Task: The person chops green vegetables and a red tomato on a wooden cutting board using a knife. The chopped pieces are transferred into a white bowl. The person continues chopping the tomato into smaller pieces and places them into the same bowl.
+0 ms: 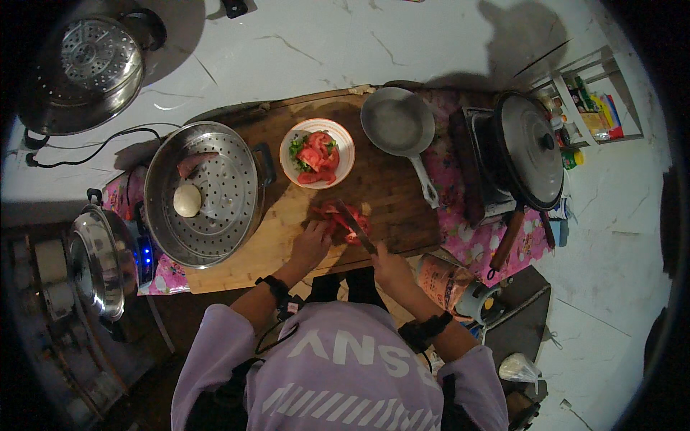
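Observation:
On the wooden cutting board [232,277] lie red tomato pieces [360,222], cut up and wet. My right hand [392,266] grips the handle of a knife [356,225], whose blade slants across the tomato, pointing away from me. My left hand [311,245] is at the left side of the pieces, its curled fingertips holding the tomato close to the blade. Just beyond stands a white bowl with an orange rim [345,173], holding tomato wedges [318,153] over green leafy vegetable pieces [296,152].
To the left, a perforated steamer pot [232,215] holds a pale round bun or onion [187,201] and a reddish-brown piece of food [195,163]. A small grey frying pan [398,121] rests at the board's back right. Farther right, a lidded wok [531,151] sits on a stove [485,167].

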`<state>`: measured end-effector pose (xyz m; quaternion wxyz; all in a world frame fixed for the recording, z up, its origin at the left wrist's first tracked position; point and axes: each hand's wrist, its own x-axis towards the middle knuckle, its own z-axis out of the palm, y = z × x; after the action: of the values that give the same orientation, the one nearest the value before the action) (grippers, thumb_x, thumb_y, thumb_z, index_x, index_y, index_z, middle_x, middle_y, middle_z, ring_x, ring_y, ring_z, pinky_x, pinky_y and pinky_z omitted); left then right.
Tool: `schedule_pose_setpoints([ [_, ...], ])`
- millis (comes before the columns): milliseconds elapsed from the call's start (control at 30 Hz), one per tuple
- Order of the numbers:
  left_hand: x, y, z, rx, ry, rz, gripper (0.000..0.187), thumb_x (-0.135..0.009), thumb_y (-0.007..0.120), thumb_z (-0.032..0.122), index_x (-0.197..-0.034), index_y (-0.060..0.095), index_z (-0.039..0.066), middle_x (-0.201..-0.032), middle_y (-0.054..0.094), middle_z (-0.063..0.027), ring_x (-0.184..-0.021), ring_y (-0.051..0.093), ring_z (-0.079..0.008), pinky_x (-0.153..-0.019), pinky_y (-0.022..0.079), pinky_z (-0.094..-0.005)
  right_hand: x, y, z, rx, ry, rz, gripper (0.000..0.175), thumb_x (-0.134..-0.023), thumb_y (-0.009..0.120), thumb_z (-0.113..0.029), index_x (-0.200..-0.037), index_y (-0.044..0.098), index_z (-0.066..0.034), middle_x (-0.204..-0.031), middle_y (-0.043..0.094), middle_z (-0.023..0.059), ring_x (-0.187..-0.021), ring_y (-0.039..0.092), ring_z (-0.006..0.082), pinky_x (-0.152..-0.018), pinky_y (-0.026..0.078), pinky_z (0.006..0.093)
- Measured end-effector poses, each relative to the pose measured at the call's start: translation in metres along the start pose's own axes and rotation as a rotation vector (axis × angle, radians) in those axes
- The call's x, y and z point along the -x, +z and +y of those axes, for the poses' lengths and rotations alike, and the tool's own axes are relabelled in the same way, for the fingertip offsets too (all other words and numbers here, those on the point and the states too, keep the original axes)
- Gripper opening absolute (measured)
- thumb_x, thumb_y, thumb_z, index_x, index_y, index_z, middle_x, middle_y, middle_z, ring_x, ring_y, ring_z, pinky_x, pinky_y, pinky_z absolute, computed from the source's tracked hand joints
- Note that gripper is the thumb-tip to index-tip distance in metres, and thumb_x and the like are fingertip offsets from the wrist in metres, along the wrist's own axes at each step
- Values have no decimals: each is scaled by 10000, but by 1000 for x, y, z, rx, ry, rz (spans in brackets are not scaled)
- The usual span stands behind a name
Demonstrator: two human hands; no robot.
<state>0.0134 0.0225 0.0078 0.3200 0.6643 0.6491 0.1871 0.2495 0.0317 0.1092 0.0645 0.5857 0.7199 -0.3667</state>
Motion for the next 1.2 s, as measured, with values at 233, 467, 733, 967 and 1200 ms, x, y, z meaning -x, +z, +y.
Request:
schedule_pose_setpoints([
  [233, -8, 0, -5, -78, 119, 58, 310, -841, 704, 233, -1118, 638, 112, -1070, 587, -124, -895, 646, -335, -708, 563, -431, 0, 6, 10, -36, -2, 52, 338, -997, 486, -231, -1230, 447, 9, -741, 641, 294, -704, 618, 507, -639, 464, 611],
  [467, -7, -22, -14, -283, 415, -125, 301, -833, 671, 154, -1128, 650, 100, -1043, 598, -122, -968, 620, -320, -750, 563, -408, 5, 10, 11, -15, -42, 34, 254, -959, 472, -173, -1146, 459, -2, -768, 653, 293, -739, 641, 499, -678, 492, 597],
  [733, -5, -16, -21, -106, 423, 47, 298, -797, 655, 31, -1090, 645, 87, -983, 597, -111, -918, 623, -315, -719, 547, -393, -2, 28, 3, 65, -218, 44, 268, -897, 502, -82, -1144, 449, 10, -692, 636, 272, -654, 641, 468, -591, 501, 577],
  [967, -5, -3, -24, -97, 418, 157, 215, -781, 660, 21, -992, 647, 60, -961, 598, -113, -854, 617, -325, -685, 538, -398, -10, 23, 2, 196, -211, -18, 321, -851, 539, -50, -1154, 447, 5, -707, 659, 253, -658, 665, 449, -602, 536, 556],
  [1200, -11, 5, -21, -72, 456, 287, 195, -780, 654, 32, -972, 658, 62, -923, 595, -110, -845, 613, -306, -683, 541, -388, -13, -8, -4, 313, -177, -144, 318, -879, 502, -63, -1194, 477, -37, -825, 690, 254, -794, 697, 429, -710, 552, 548],
])
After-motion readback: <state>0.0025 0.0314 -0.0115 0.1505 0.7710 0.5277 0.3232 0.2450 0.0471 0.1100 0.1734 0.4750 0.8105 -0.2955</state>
